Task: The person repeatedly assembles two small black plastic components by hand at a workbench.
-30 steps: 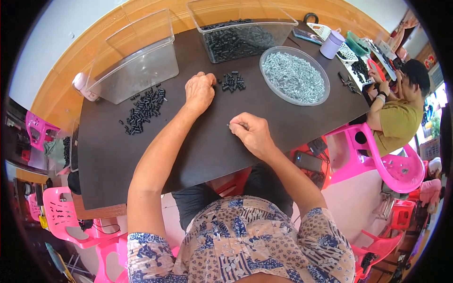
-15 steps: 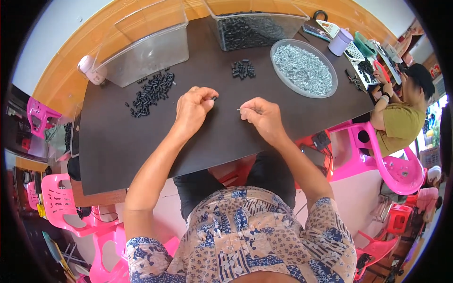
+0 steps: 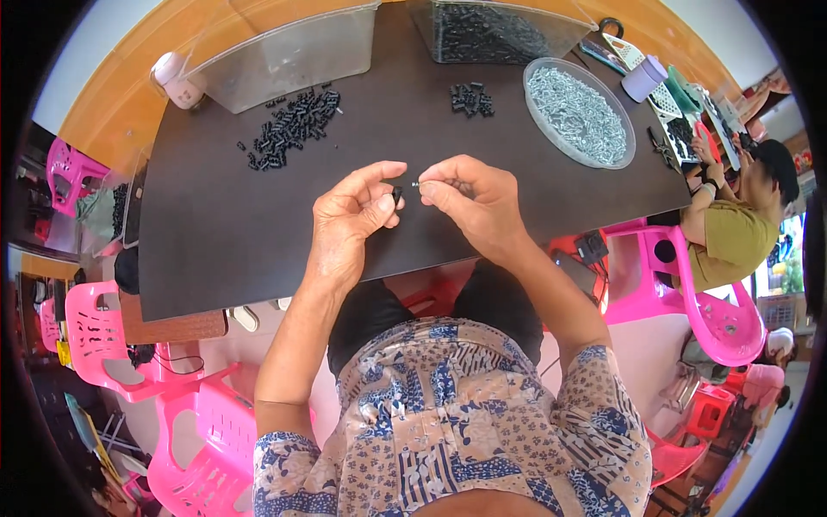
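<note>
Over the dark table, my left hand (image 3: pixel 349 215) pinches a small black tubular piece (image 3: pixel 397 195) between thumb and fingers, its index finger raised. Close by on the right, my right hand (image 3: pixel 474 200) is closed on a small silver screw-like pin (image 3: pixel 415 183) whose tip points toward the black piece. A narrow gap separates the two. Beyond my left hand lies a loose pile of black tubular pieces (image 3: pixel 297 127). A smaller cluster of such pieces (image 3: pixel 472 100) sits farther back in the middle. The round clear tray (image 3: pixel 627 155) at the right holds many silver pins.
Two clear plastic bins (image 3: pixel 293 73) stand along the table's back edge; the right one contains black pieces (image 3: pixel 487 34). A white-pink bottle (image 3: pixel 177 82) and a lilac cup (image 3: pixel 644 79) flank them. Pliers (image 3: pixel 662 148) lie at the right. Another person (image 3: pixel 736 224) sits beyond.
Both hands have come closer together, bringing the black piece and the silver pin near each other. The head view has shifted, so the table sits higher in the picture.
</note>
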`<state>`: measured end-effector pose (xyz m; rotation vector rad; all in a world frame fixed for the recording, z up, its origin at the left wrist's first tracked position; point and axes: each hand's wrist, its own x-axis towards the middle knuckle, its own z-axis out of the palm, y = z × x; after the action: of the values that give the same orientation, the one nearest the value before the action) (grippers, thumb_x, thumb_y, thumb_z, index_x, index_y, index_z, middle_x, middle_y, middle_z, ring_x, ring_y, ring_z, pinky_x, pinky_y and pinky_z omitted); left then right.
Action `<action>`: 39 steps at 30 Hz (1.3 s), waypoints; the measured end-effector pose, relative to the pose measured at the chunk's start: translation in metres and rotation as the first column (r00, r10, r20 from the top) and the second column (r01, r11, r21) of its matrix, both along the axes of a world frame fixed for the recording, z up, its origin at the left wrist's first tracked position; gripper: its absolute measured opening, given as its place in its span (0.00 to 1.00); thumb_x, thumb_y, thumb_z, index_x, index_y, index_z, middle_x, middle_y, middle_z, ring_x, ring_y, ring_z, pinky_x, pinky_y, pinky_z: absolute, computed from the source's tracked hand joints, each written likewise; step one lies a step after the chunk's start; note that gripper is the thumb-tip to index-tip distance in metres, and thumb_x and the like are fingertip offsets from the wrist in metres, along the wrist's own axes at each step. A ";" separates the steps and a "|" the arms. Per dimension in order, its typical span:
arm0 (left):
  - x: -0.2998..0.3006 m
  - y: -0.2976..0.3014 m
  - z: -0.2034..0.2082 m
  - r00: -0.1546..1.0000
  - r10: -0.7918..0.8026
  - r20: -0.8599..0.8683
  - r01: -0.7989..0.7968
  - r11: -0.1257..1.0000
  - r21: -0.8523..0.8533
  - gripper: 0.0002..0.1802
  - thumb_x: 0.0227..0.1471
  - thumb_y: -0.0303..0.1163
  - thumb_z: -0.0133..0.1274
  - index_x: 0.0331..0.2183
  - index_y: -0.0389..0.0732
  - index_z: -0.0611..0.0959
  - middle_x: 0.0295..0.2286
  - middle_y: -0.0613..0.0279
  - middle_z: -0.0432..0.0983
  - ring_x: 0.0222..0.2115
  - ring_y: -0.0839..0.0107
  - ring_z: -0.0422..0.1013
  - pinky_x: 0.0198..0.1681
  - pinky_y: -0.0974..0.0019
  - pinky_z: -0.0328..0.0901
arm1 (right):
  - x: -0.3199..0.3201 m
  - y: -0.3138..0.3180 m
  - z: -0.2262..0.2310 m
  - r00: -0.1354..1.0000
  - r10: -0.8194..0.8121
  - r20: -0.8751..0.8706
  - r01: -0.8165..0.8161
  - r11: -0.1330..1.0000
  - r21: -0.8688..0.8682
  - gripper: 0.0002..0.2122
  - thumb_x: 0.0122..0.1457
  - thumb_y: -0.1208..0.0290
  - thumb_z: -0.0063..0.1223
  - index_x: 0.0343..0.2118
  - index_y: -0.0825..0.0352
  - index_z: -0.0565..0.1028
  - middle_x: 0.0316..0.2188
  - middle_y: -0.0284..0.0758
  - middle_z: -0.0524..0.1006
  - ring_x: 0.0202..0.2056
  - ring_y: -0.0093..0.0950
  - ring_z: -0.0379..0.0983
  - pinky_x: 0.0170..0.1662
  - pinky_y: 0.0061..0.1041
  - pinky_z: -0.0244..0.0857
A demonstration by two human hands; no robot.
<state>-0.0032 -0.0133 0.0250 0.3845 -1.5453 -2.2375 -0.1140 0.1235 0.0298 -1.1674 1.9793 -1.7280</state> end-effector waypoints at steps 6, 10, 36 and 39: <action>0.010 -0.007 -0.005 0.998 -0.059 -0.017 0.061 0.987 0.150 0.10 0.47 0.23 0.55 0.35 0.33 0.79 0.27 0.61 0.75 0.24 0.76 0.70 0.30 0.76 0.65 | 0.011 -0.005 -0.005 0.993 -0.035 0.112 0.042 0.997 -0.061 0.04 0.50 0.79 0.55 0.29 0.70 0.75 0.21 0.29 0.75 0.23 0.14 0.67 0.26 0.16 0.62; 0.015 -0.011 -0.010 1.000 -0.005 0.005 0.004 0.992 0.129 0.10 0.47 0.24 0.56 0.35 0.33 0.78 0.26 0.58 0.76 0.23 0.75 0.71 0.28 0.75 0.66 | 0.019 -0.006 -0.004 0.994 -0.020 0.108 0.025 0.999 -0.048 0.04 0.49 0.79 0.56 0.29 0.70 0.75 0.21 0.30 0.75 0.23 0.14 0.67 0.26 0.16 0.62; 0.031 0.010 -0.009 0.994 0.088 -0.062 -0.054 0.909 0.414 0.09 0.47 0.19 0.53 0.35 0.31 0.77 0.26 0.54 0.76 0.24 0.72 0.73 0.26 0.73 0.68 | 0.039 -0.022 0.003 0.635 -0.120 -0.763 -0.010 0.987 -0.163 0.15 0.39 0.82 0.53 0.35 0.71 0.73 0.25 0.37 0.72 0.25 0.33 0.68 0.26 0.28 0.63; 0.032 0.008 -0.005 0.995 0.087 -0.046 -0.062 0.917 0.395 0.08 0.47 0.20 0.53 0.34 0.30 0.77 0.26 0.53 0.77 0.24 0.71 0.73 0.26 0.72 0.69 | 0.037 -0.024 0.003 0.670 -0.115 -0.733 -0.004 0.987 -0.159 0.14 0.40 0.82 0.52 0.34 0.69 0.74 0.26 0.37 0.72 0.26 0.33 0.68 0.27 0.28 0.64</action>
<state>0.0287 -0.0052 0.0202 0.4716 -1.0225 -2.4695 -0.0773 0.0995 0.0327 -2.1642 2.3337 -1.5733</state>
